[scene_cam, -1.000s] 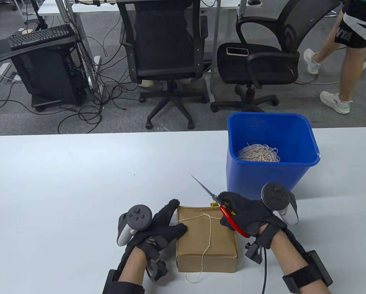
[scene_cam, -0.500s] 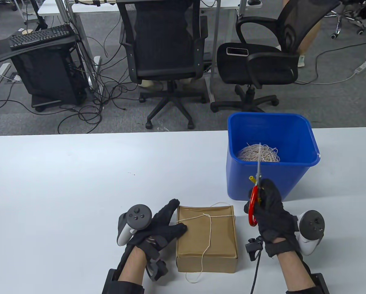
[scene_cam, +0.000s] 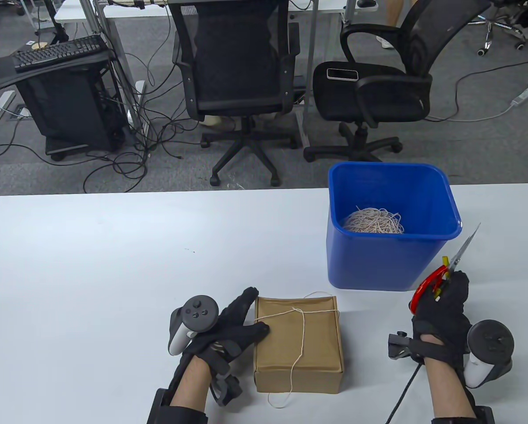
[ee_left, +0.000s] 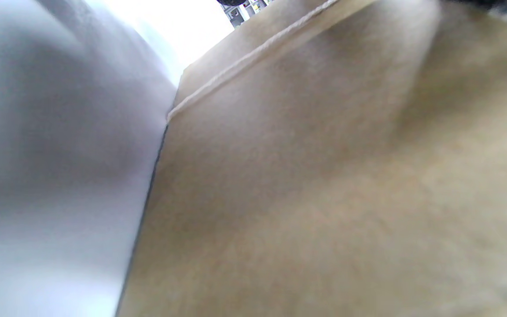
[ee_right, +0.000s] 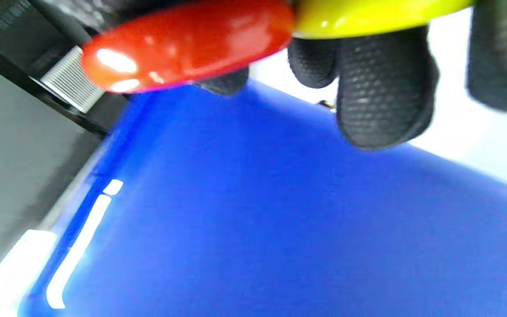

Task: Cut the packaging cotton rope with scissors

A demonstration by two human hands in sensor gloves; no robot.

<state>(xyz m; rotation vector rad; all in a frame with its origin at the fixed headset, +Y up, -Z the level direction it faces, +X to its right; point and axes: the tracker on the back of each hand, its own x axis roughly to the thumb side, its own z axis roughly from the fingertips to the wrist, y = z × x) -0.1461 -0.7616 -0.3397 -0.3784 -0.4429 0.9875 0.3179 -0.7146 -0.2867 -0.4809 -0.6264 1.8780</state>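
A brown cardboard box [scene_cam: 298, 340] sits near the table's front edge. White cotton rope [scene_cam: 302, 331] lies loose across its top, one end trailing off the front. My left hand [scene_cam: 235, 327] rests flat against the box's left side, thumb on its top edge. In the left wrist view the box [ee_left: 324, 185] fills the frame with the rope [ee_left: 236, 72] along its edge. My right hand [scene_cam: 442, 304] grips red-handled scissors [scene_cam: 445, 271] to the right of the blue bin, blades closed and pointing up-right. The red handle [ee_right: 183, 44] shows under my fingers [ee_right: 381, 97].
A blue plastic bin [scene_cam: 392, 225] holding a tangle of cut rope [scene_cam: 374, 221] stands on the white table [scene_cam: 113, 265] at the right; its wall [ee_right: 280, 211] fills the right wrist view. Office chairs [scene_cam: 241, 88], cables and a keyboard stand beyond the far edge.
My right hand has carried the scissors from over the box's far right corner, rightward past the bin's front, to its right side. The rope now lies slack. My left hand has stayed put.
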